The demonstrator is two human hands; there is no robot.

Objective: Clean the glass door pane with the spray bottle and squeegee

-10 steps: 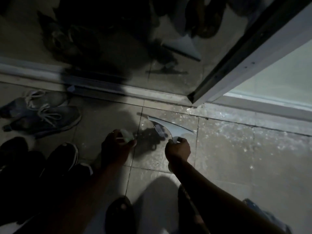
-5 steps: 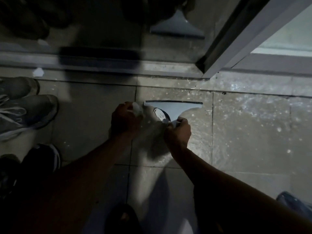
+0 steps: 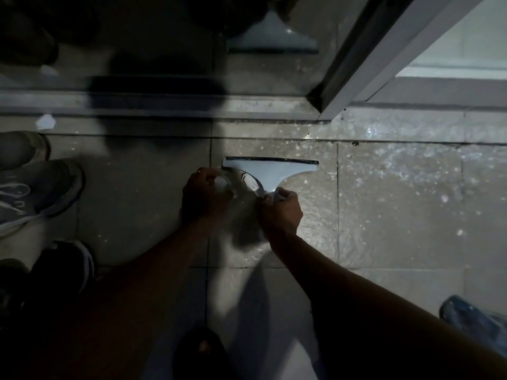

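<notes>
A pale blue squeegee point(image 3: 274, 171) lies low over the wet floor tiles, its black blade edge level and facing the glass door pane point(image 3: 164, 37). My right hand point(image 3: 281, 212) grips its handle. Just to its left, my left hand point(image 3: 204, 196) is curled round the top of a clear spray bottle point(image 3: 222, 183), whose body is hard to make out in the dim light. The pane mirrors the squeegee and dark shapes. The two hands are close together, a short way in front of the door's bottom rail point(image 3: 170, 105).
A white door frame point(image 3: 384, 50) slants up at the right. Several shoes point(image 3: 35, 187) crowd the floor at the left. A white paper scrap point(image 3: 45, 122) lies by the rail. A blue object point(image 3: 472, 322) sits at the lower right. Wet speckled tiles point(image 3: 397, 187) spread to the right.
The squeegee's blade has turned from slanted to level, parallel to the door rail. Both hands have drawn closer together and nearer the door.
</notes>
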